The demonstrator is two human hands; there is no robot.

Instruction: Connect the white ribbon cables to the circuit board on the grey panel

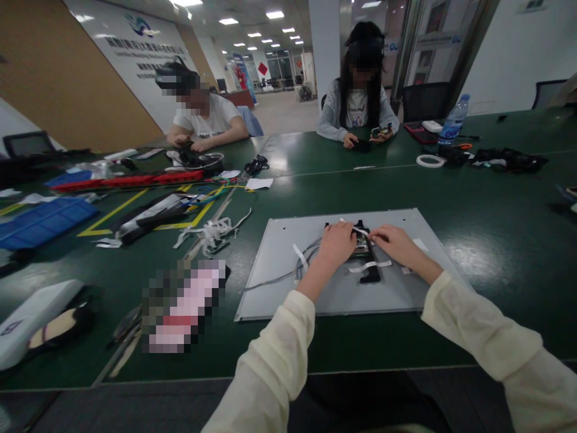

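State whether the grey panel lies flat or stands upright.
Flat: the grey panel lies on the green table, visible edges against it.

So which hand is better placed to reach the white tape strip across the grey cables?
Left, likely. The left hand sits right beside that tape strip; the right hand is on the far side of the small board.

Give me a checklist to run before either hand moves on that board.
1. Panel flat on the table: ok.
2. Left hand resting at the left edge of the board: ok.
3. Right hand pinching the white tape by the board: cannot tell, the fingertips are too small to read.
4. Cable running left from the board, crossed by a tape strip: ok.
5. Loose strip lying on the panel below the board: ok.
6. Scrap pile off the panel: ok.
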